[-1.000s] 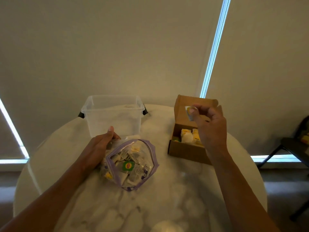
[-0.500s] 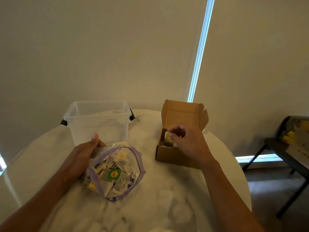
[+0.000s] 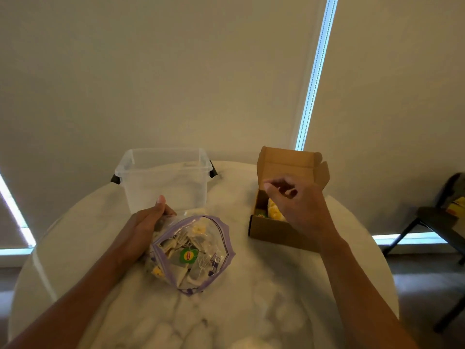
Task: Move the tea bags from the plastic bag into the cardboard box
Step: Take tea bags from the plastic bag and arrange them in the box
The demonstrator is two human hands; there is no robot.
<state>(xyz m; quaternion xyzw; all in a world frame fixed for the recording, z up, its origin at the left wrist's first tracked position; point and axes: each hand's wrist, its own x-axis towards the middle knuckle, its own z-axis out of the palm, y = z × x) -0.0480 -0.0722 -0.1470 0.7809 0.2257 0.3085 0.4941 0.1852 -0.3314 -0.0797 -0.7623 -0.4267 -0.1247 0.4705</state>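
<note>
A clear zip plastic bag [image 3: 214,238] with a purple rim lies open on the round white table [image 3: 251,303], holding several tea bags [image 3: 187,256]. My left hand [image 3: 143,230] grips the bag's left side, thumb up. To the right stands the open cardboard box [image 3: 271,231], lid flap raised, with yellow tea bags [image 3: 274,212] lying inside. My right hand [image 3: 302,207] hovers over the box with its fingers curled, and I see nothing in them. It hides most of the box's inside.
An empty clear plastic tub [image 3: 163,182] with black handles stands just behind the bag. A dark chair [image 3: 432,217] with yellow items on it sits at the far right, off the table. Pale blinds hang behind the table.
My right hand carried a tea bag down into the box, let it go and has risen again empty. My left hand kept its hold on the bag.
</note>
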